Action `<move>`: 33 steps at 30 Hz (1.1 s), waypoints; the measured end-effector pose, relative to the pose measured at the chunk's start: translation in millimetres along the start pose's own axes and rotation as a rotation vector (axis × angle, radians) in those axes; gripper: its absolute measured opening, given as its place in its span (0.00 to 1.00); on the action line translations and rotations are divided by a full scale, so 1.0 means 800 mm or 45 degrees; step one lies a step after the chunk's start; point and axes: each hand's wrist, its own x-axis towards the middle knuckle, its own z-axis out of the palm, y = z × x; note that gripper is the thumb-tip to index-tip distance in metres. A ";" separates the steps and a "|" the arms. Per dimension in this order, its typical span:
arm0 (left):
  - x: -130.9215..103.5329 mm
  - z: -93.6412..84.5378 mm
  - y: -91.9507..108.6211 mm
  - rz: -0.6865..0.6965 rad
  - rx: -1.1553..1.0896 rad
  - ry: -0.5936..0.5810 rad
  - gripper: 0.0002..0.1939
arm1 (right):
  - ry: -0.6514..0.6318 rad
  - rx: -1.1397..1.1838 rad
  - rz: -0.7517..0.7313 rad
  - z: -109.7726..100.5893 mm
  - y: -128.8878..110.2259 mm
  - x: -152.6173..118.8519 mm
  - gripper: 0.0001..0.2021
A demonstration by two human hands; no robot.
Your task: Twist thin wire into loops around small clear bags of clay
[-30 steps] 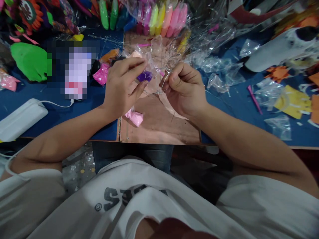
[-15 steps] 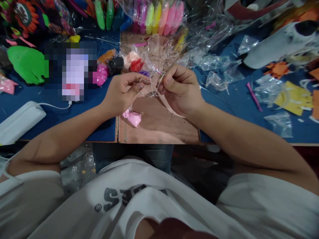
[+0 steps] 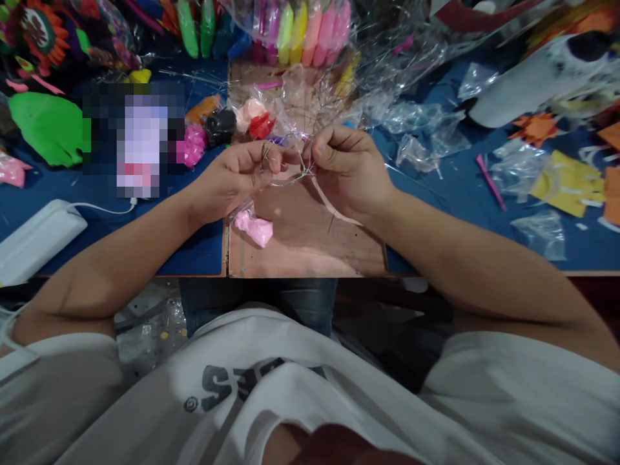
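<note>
Thin, shiny wire [image 3: 306, 170], bent into loops, stretches between my two hands above a wooden board [image 3: 300, 239]. My left hand [image 3: 249, 169] pinches the wire's left part, its fingertips curled round a small loop. My right hand [image 3: 346, 165] grips the crossing strands between thumb and forefinger. A pale strip [image 3: 329, 201] curves out below my right hand. On the board under my left wrist lies a pink wrapped lump [image 3: 255, 228]. Red [image 3: 262, 125] and black [image 3: 221, 125] wrapped lumps sit just beyond my left hand.
A white power bank [image 3: 43, 239] is cabled to a blurred phone [image 3: 142, 145] at left, near a green piece [image 3: 46, 129]. Coloured clay packs [image 3: 303, 32] lie at the back. Plastic bags [image 3: 416, 123], a yellow piece [image 3: 569, 184] and a white tube [image 3: 527, 87] are on the right.
My left fingers have shifted along the wire and curl round it more, close to my right fingertips. The wire's crossing strands sit bunched beside my right hand. The whole view has shifted slightly.
</note>
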 end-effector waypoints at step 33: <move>0.004 0.002 -0.016 0.083 0.217 0.291 0.34 | -0.111 0.017 0.133 -0.001 -0.001 0.006 0.26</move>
